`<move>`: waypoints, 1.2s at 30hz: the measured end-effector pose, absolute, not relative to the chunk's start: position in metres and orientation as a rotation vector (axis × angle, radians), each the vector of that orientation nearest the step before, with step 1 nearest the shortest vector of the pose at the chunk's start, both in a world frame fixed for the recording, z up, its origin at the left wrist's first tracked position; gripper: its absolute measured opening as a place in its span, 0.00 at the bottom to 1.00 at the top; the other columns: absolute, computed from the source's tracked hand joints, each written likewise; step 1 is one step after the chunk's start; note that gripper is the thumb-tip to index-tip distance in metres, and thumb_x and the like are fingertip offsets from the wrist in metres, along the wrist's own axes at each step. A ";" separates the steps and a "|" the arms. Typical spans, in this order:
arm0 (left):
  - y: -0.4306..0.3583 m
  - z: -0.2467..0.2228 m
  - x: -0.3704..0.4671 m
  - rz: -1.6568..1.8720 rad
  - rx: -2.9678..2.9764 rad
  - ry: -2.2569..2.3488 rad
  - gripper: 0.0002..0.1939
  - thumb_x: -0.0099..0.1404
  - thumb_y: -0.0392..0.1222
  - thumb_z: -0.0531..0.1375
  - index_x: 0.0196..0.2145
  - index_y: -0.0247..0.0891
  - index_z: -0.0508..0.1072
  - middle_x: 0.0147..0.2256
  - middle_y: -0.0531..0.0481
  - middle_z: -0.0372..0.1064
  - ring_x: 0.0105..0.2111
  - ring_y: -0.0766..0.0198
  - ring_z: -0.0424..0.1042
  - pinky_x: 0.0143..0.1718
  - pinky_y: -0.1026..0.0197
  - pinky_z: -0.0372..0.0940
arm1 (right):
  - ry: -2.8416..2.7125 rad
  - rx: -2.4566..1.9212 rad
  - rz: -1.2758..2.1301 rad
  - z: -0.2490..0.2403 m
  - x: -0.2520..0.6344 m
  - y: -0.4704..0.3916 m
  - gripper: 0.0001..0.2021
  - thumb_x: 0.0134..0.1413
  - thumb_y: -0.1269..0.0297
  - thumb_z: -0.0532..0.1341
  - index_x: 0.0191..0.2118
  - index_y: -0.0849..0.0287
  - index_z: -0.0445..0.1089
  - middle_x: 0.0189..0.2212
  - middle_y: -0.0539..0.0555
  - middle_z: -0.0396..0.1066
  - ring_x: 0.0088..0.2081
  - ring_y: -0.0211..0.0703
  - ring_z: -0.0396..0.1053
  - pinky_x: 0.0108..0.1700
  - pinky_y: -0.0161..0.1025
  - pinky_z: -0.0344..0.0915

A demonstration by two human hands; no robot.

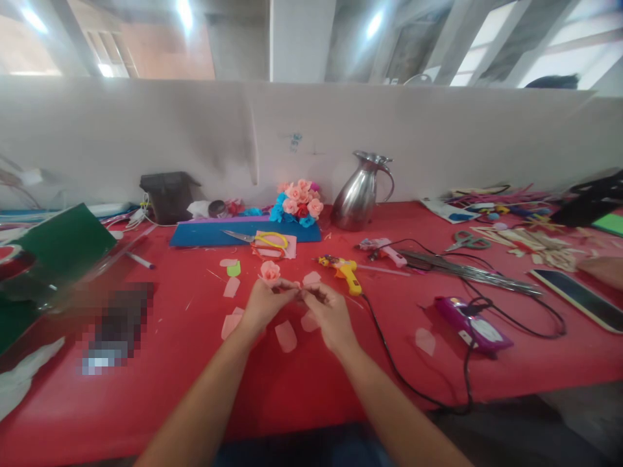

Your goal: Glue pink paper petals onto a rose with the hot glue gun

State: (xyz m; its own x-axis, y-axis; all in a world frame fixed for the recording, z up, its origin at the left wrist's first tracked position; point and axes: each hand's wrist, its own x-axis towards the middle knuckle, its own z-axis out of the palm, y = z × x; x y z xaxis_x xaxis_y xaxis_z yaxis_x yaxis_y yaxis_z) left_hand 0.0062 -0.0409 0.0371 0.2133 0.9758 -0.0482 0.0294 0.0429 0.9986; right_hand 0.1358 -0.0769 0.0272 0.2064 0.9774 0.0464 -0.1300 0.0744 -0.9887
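Note:
My left hand point(265, 301) and my right hand point(329, 312) meet above the table, fingertips pinched together on a small pink piece point(298, 285) that the fingers mostly hide. Just beyond my left hand is a pink artificial rose point(270, 271); whether that hand touches it I cannot tell. Loose pale pink petals lie around my hands, one petal point(285, 336) between my forearms and another petal point(312, 278) beyond my right fingers. A yellow glue gun point(348, 271) rests to the right of my right hand.
Behind are yellow-handled scissors point(270, 241), a blue board point(204, 234), a bunch of artificial flowers point(298, 200) and a steel jug point(357, 194). Rightward lie a pink glue gun point(384, 250), wires point(467, 271), a purple power strip point(472, 324) with trailing cords, and a person's hand point(602, 269).

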 end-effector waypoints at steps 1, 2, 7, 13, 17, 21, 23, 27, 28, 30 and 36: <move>-0.041 0.037 0.006 1.005 1.298 1.102 0.09 0.46 0.42 0.64 0.27 0.34 0.77 0.26 0.46 0.74 0.28 0.62 0.70 0.32 0.61 0.64 | -0.958 -1.142 1.110 0.027 0.136 -0.077 0.04 0.42 0.64 0.62 0.26 0.58 0.70 0.25 0.50 0.72 0.30 0.41 0.71 0.38 0.40 0.69; -0.042 0.036 0.006 1.008 1.306 1.111 0.09 0.46 0.42 0.64 0.26 0.35 0.77 0.26 0.47 0.74 0.28 0.62 0.70 0.32 0.62 0.64 | -0.934 -1.136 1.135 0.027 0.136 -0.076 0.04 0.42 0.64 0.63 0.26 0.58 0.70 0.25 0.50 0.72 0.30 0.41 0.71 0.38 0.41 0.69; -0.043 0.037 0.006 1.026 1.318 1.147 0.09 0.46 0.41 0.64 0.26 0.35 0.78 0.25 0.47 0.74 0.28 0.61 0.70 0.30 0.62 0.64 | -0.914 -1.181 1.138 0.027 0.139 -0.075 0.04 0.40 0.64 0.63 0.25 0.59 0.71 0.23 0.50 0.72 0.28 0.41 0.70 0.34 0.39 0.68; -0.041 0.036 0.006 1.026 1.395 1.153 0.09 0.48 0.40 0.63 0.28 0.35 0.78 0.28 0.45 0.75 0.30 0.60 0.72 0.32 0.61 0.64 | -0.971 -1.233 1.085 0.029 0.140 -0.075 0.05 0.40 0.65 0.62 0.26 0.60 0.73 0.22 0.50 0.71 0.23 0.37 0.65 0.29 0.35 0.64; -0.042 0.038 0.006 1.012 1.397 1.123 0.09 0.49 0.40 0.62 0.29 0.34 0.78 0.29 0.44 0.76 0.31 0.59 0.72 0.35 0.60 0.65 | -0.984 -1.243 1.047 0.031 0.139 -0.077 0.05 0.40 0.64 0.62 0.25 0.60 0.73 0.21 0.51 0.71 0.23 0.37 0.65 0.28 0.35 0.64; -0.044 0.043 0.007 1.002 1.361 1.120 0.08 0.49 0.39 0.62 0.28 0.34 0.78 0.29 0.44 0.76 0.32 0.58 0.72 0.34 0.60 0.65 | -0.987 -1.241 1.052 0.028 0.139 -0.077 0.06 0.40 0.64 0.62 0.27 0.60 0.73 0.23 0.52 0.73 0.25 0.38 0.67 0.31 0.36 0.65; -0.045 0.044 0.007 0.998 1.366 1.128 0.08 0.49 0.38 0.61 0.27 0.34 0.78 0.29 0.45 0.76 0.32 0.59 0.72 0.34 0.61 0.65 | -1.001 -1.235 1.061 0.026 0.140 -0.076 0.06 0.40 0.64 0.63 0.28 0.60 0.73 0.25 0.52 0.74 0.26 0.39 0.68 0.32 0.36 0.65; -0.045 0.044 0.007 1.001 1.377 1.146 0.07 0.47 0.38 0.62 0.26 0.35 0.78 0.25 0.48 0.75 0.31 0.58 0.71 0.30 0.63 0.64 | -1.026 -1.239 1.037 0.024 0.140 -0.075 0.05 0.40 0.65 0.62 0.27 0.59 0.73 0.24 0.51 0.73 0.26 0.39 0.68 0.31 0.36 0.65; -0.045 0.043 0.007 1.003 1.374 1.154 0.07 0.47 0.38 0.62 0.26 0.36 0.78 0.25 0.49 0.74 0.31 0.58 0.71 0.30 0.63 0.63 | -1.028 -1.241 1.034 0.025 0.140 -0.076 0.05 0.40 0.64 0.62 0.26 0.59 0.73 0.24 0.51 0.73 0.26 0.39 0.69 0.31 0.36 0.65; -0.044 0.042 0.007 1.006 1.372 1.165 0.06 0.47 0.38 0.62 0.25 0.36 0.78 0.24 0.49 0.74 0.31 0.58 0.71 0.29 0.63 0.63 | -1.037 -1.255 1.027 0.026 0.140 -0.076 0.06 0.40 0.63 0.62 0.26 0.59 0.72 0.24 0.51 0.74 0.26 0.40 0.69 0.31 0.37 0.65; -0.044 0.039 0.007 0.993 1.431 1.146 0.08 0.47 0.39 0.62 0.26 0.35 0.78 0.23 0.49 0.72 0.28 0.60 0.70 0.28 0.64 0.62 | -1.065 -1.267 0.976 0.026 0.139 -0.077 0.06 0.42 0.63 0.61 0.28 0.59 0.72 0.27 0.53 0.74 0.29 0.42 0.70 0.34 0.38 0.67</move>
